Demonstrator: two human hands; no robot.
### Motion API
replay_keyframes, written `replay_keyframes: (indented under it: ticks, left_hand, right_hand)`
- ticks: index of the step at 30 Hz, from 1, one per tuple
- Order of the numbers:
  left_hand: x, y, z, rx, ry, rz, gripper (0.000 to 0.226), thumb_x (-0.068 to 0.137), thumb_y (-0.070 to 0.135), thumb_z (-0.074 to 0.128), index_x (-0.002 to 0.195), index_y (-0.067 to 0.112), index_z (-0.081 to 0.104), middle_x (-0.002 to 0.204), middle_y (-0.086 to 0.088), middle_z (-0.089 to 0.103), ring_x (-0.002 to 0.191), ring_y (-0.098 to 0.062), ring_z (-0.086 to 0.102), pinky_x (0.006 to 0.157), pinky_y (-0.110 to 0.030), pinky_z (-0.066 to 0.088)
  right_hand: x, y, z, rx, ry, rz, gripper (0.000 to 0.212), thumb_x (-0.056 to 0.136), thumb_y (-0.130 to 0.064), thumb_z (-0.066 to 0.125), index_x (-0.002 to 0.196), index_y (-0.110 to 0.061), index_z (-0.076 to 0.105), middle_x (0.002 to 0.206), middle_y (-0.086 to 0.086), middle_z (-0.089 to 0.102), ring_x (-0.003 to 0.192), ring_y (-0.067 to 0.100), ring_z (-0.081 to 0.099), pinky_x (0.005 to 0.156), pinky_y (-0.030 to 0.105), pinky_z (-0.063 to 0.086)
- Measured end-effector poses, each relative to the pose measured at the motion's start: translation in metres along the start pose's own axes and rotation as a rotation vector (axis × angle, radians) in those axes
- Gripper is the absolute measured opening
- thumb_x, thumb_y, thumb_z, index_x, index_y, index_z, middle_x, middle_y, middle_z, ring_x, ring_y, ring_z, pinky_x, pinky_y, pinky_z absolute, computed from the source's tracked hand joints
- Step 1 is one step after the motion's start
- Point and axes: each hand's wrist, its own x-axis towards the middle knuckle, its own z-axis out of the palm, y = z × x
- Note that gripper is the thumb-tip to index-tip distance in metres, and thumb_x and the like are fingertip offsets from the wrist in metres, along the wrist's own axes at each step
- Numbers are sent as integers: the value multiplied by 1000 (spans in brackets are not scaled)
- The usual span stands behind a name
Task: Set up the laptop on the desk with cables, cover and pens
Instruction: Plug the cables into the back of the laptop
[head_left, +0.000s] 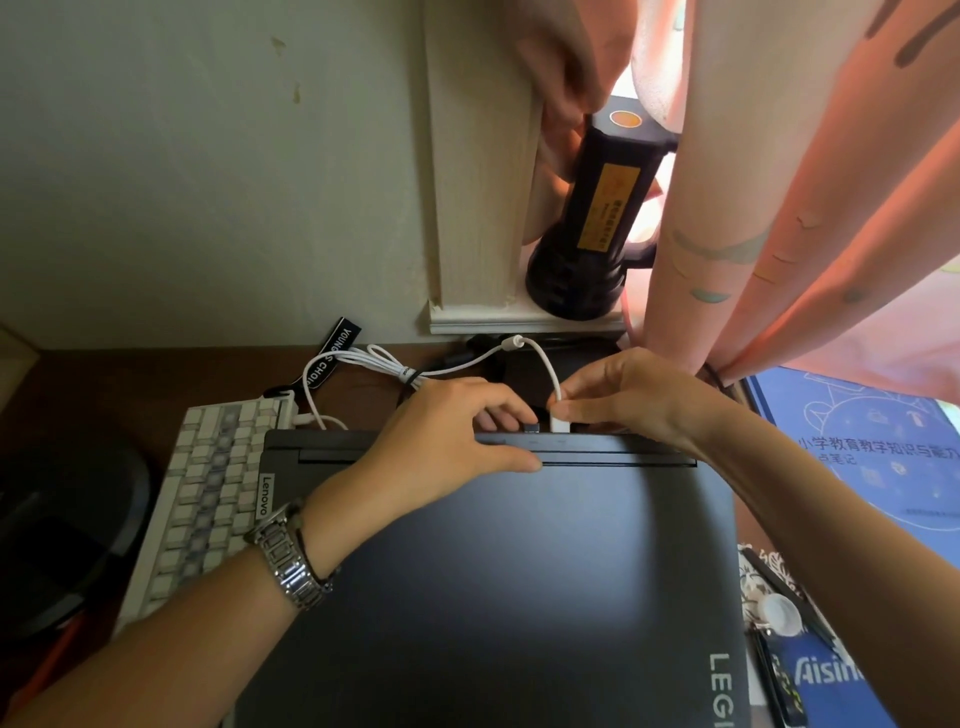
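A closed dark grey laptop (519, 561) lies flat on the brown desk (130, 379), its rear edge facing the wall. My left hand (441, 441) rests over that rear edge, thumb on the lid and fingers curled behind it. My right hand (628, 400) pinches the white plug (560, 423) of a white cable (395, 364) at the laptop's rear ports. The cable runs back in a bundled loop toward the wall. A small dark plug (531, 427) sits at the rear edge beside the white one.
A white keyboard (208, 493) lies left of the laptop, partly under it. A black torch (587, 218) stands on the window ledge beside a pink curtain (810, 182). A blue book (883, 447) and small items lie at the right. A black object (62, 525) sits far left.
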Motion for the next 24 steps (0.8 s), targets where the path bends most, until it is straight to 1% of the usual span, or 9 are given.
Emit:
replay_keyframes:
  ticks: [4,8,10,12,14,17,20,22,24]
  left_hand:
    - [0,-1,1,-7,-3,0,37,65,38,81,100,30,71,95,9,69,86,-4,64,78,-22,54]
    - [-1,-1,2,5,-4,4,38,67,39,79,102,30,70,97,10,68,88,-4,64,79,-26,54]
    - [-4,1,0,44,-10,27,37,70,40,77,105,31,69,98,12,66,89,-3,63,80,-24,53]
    - [-8,3,-8,81,-11,40,33,75,40,73,106,32,68,97,14,65,90,-1,62,80,-22,52]
    - [-11,-1,-23,98,10,27,29,78,39,69,106,32,68,96,14,66,89,0,62,78,-22,53]
    - [-15,-18,-56,142,65,-37,20,81,36,65,101,35,66,91,17,66,86,3,62,76,-19,50]
    - [-18,-41,-93,156,118,-138,13,82,32,66,93,38,66,89,17,66,83,1,61,71,-18,46]
    - [-21,-57,-111,210,99,-197,13,83,29,67,92,38,65,88,16,65,84,-3,61,75,-25,51]
    - [-24,-73,-121,282,57,-251,15,82,27,68,91,37,64,86,16,64,82,-5,61,80,-34,53]
  right_hand:
    - [-2,4,3,43,9,-15,18,77,-15,73,94,-8,74,96,18,74,80,17,64,76,20,54]
    - [-3,6,4,14,4,-55,12,77,-17,72,88,-13,73,86,7,75,77,11,67,77,19,53]
    - [-7,8,4,-126,66,-142,12,78,-22,73,88,-16,72,81,0,74,71,2,65,72,12,50]
    - [-15,9,3,-319,205,-270,15,76,-28,74,88,-20,68,74,-8,71,66,1,62,64,9,46]
    - [-22,4,1,-507,314,-382,18,76,-29,74,90,-24,66,74,-10,66,65,7,59,61,16,47]
    - [-24,-8,0,-730,404,-479,21,76,-25,74,95,-24,66,82,-8,62,68,11,53,58,27,44]
    - [-18,-20,4,-793,390,-534,21,78,-22,72,98,-25,65,84,-10,58,71,13,55,59,35,52]
    - [-12,-28,11,-787,356,-554,22,79,-21,70,101,-24,65,84,-11,55,71,14,59,60,39,55]
    - [-4,-34,18,-773,321,-576,25,79,-21,70,104,-23,65,84,-12,53,68,12,57,61,37,57]
